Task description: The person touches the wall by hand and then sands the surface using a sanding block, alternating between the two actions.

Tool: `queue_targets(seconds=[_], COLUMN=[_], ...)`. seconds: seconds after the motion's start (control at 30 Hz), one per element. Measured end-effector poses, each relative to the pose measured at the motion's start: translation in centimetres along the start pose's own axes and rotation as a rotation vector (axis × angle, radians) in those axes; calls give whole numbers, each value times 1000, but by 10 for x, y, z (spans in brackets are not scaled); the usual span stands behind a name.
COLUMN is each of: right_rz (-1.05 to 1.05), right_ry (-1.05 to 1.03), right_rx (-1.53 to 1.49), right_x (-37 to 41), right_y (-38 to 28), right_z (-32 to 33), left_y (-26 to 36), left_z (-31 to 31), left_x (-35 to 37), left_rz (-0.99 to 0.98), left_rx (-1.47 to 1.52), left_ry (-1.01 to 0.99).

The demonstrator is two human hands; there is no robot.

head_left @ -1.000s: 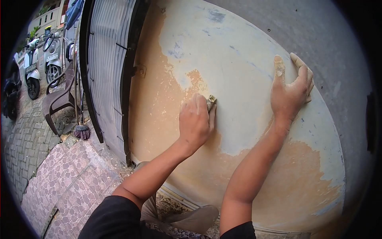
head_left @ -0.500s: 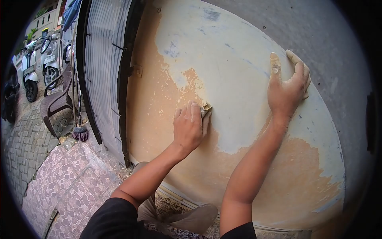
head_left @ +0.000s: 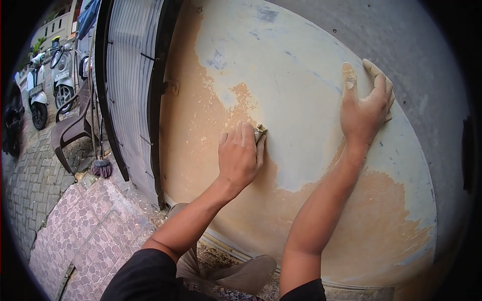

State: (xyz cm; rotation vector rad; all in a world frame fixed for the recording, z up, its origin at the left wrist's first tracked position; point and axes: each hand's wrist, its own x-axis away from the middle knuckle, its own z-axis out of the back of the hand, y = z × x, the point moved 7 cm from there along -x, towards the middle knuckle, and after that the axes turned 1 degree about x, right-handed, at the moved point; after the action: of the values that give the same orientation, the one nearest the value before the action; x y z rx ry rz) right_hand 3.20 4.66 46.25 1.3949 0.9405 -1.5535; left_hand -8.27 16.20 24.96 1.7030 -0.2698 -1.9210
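Your left hand (head_left: 238,156) is pressing on the patchy tan-and-pale panel (head_left: 311,145), fingers closing round a small folded pad (head_left: 259,132), which is sitting at the border between tan and pale areas. Your right hand (head_left: 362,106) is resting at the panel's curved outer edge, thumb and fingers spreading apart, dust coating the fingertips. Left of the panel, a ribbed sheet in a dark frame (head_left: 131,65) is standing near a brown chair (head_left: 75,128).

To the left of the panel (head_left: 306,120), the screen (head_left: 131,75); more to the left, the chair (head_left: 74,131), with the broom (head_left: 102,168) just beside; behind the chair, scooters (head_left: 63,78).
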Motion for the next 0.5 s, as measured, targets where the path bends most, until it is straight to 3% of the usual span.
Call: queue_targets(seconds=[0.13, 0.17, 0.4, 0.43, 0.5], right_rz=[47, 61, -9, -2, 8], right_ry=[-4, 2, 82, 93, 86], right_rx=[-4, -13, 13, 15, 28], right_x=[2, 1, 2, 3, 5], right_y=[2, 2, -2, -1, 1], right_z=[0, 0, -6, -5, -5], left_y=[-6, 1, 1, 0, -9], left_z=[32, 33, 3, 4, 21], left_x=[-87, -90, 0, -13, -54], left_rz=[110, 57, -30, -30, 19], left_rx=[59, 9, -42, -41, 45], left_ry=[273, 294, -33, -32, 209])
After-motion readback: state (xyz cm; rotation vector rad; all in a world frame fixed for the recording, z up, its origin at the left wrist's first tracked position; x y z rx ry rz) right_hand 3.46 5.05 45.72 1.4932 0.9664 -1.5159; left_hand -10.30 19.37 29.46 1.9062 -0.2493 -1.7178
